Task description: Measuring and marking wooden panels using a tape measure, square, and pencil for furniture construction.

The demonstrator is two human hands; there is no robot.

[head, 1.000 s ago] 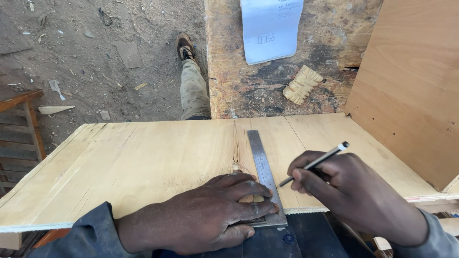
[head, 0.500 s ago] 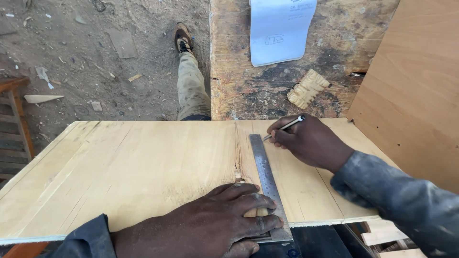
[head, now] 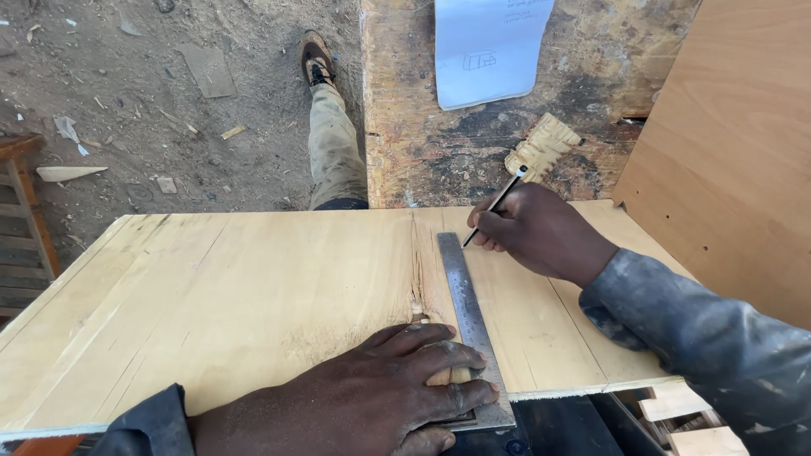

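While the pale plywood sheet (head: 253,295) lies flat, the steel square (head: 466,308) runs lengthwise away from the body. The left hand (head: 372,397) presses its near end, fingers spread flat. The right hand (head: 536,232) pinches a pencil (head: 494,205) at the blade's far end.

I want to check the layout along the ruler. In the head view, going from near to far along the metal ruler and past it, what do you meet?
Left hand pressing on the metal ruler → right hand holding the pencil at the ruler's far end → far edge of the plywood sheet → carved wooden block → white notepad.
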